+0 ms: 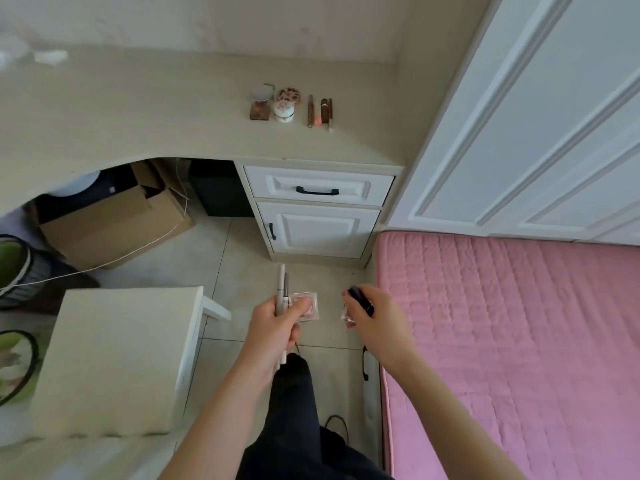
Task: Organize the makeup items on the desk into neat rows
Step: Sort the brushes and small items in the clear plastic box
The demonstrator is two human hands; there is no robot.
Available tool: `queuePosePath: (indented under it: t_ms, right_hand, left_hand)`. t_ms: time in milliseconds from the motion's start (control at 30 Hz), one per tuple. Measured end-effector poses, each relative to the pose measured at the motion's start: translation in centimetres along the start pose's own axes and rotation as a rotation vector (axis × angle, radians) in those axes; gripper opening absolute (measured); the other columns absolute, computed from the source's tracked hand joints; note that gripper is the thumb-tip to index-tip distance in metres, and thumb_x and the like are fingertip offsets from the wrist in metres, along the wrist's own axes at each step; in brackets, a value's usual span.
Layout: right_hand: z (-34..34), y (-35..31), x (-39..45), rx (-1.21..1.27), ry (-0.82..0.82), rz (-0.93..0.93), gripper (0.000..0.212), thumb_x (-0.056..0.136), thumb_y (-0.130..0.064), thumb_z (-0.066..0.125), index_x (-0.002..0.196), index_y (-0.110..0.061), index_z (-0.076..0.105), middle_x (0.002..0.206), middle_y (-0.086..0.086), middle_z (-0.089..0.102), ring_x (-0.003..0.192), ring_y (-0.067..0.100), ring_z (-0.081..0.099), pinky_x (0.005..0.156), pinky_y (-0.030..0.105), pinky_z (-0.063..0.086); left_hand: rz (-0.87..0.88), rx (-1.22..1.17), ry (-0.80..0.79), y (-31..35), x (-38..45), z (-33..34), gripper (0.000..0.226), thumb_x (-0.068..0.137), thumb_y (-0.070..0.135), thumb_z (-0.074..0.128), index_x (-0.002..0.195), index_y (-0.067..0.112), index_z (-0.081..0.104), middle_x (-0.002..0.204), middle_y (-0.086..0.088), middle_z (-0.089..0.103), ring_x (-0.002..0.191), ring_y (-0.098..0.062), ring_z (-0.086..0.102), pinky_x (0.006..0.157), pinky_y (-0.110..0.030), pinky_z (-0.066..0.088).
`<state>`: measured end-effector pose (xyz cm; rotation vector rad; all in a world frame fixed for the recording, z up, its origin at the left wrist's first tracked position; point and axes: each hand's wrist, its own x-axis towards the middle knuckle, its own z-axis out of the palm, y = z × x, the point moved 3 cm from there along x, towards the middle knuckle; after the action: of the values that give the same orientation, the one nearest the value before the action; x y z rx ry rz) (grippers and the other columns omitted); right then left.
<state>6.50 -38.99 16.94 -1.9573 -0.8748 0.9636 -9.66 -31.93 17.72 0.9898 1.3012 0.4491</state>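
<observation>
right hand (375, 318) hides most of its clear item (347, 316), desk (104, 109) cut off left

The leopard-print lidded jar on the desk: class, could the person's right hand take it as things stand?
Probably not yet. The right hand already grips a black-capped tube and a small clear bottle, and the leopard-print lidded jar stands far off on the desk. Nothing blocks the way.

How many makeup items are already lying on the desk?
5, possibly more: a square jar, a round leopard-lidded pot, a thin stick and two dark sticks touching, all in one row near the desk's right end.
</observation>
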Motion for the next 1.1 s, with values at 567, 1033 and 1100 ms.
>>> queuePosePath:
  t_ms: [567, 1033, 1100]
  right_hand:
    - [2.0, -10.4, 20.0, 0.134, 0.096, 0.057, 0.012, 0.094, -0.021, 0.055, 0.097, -0.017, 0.067, 0.077, 0.004, 0.066, 0.066, 0.018, 0.065, 0.067, 0.035, 0.054]
    - [-3.1, -12.0, 33.6, 0.042, 0.040, 0.073, 0.014, 0.093, -0.013, 0.055, 0.098, -0.008, 0.067, 0.084, 0.013, 0.066, 0.062, 0.014, 0.062, 0.065, 0.027, 0.052]
    - [-4.2, -12.2, 35.8, 0.010, 0.029, 0.054, 0.016, 0.093, -0.010, 0.054, 0.102, -0.011, 0.067, 0.085, 0.011, 0.066, 0.065, 0.017, 0.064, 0.064, 0.024, 0.052]
  left_hand:
    - [-0.016, -0.038, -0.156, 16.2, 19.7, -2.0, 0.017, 0.089, 0.021, 0.065, 0.102, 0.009, 0.066, 0.081, -0.005, 0.073, 0.078, -0.022, 0.071, 0.044, -0.019, 0.034]
    - [-0.130, -0.095, -0.126, 21.5, 31.4, 4.1, 0.015, 0.090, 0.015, 0.064, 0.101, 0.006, 0.064, 0.091, -0.011, 0.074, 0.078, -0.025, 0.072, 0.042, -0.019, 0.033]
    - [-0.145, -0.084, -0.117, 22.5, 32.9, 5.4, 0.015, 0.090, 0.015, 0.064, 0.101, 0.005, 0.064, 0.093, -0.012, 0.074, 0.078, -0.024, 0.072, 0.044, -0.020, 0.033]
